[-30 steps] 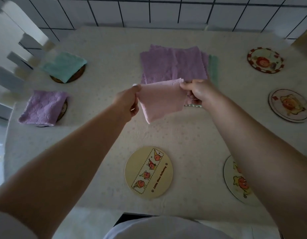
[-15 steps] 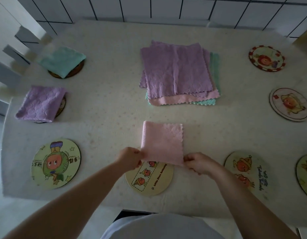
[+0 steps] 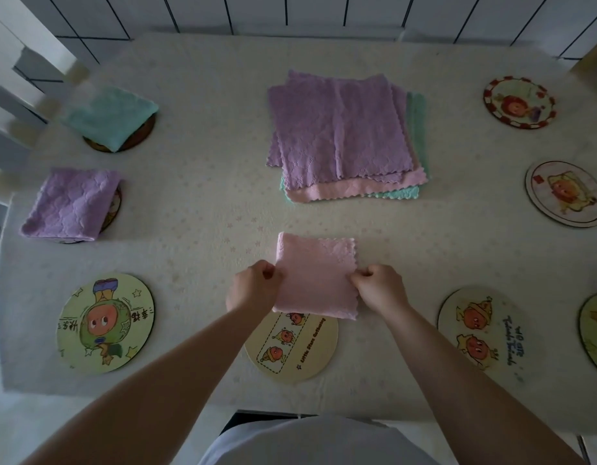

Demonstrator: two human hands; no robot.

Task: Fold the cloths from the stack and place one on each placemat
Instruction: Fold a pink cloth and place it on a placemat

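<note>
Folded pink cloth point(image 3: 315, 275) flat on the table point(image 3: 203, 209), near edge overlapping the far rim of the cream placemat point(image 3: 292, 350). Left hand point(image 3: 253, 286) pinching its left edge, fingers curled; right hand point(image 3: 379, 290) pinching its right edge likewise. Open tabletop between that cloth and the stack point(image 3: 344, 139) farther off; more bare room left and right of the hands.

Pale speckled covering over the table, tiled wall point(image 3: 307, 11) beyond the far edge, white slats point(image 3: 8, 105) at far left.

On the left, teal cloth point(image 3: 111, 117) folded on a dark placemat point(image 3: 137, 140); purple cloth point(image 3: 72, 204) folded on another. Green placemat point(image 3: 106, 323) near left bare. Right side: four more round placemats, uncovered, one cut off by the frame edge. Stack topped in purple, pink and teal layers peeking out beneath.
</note>
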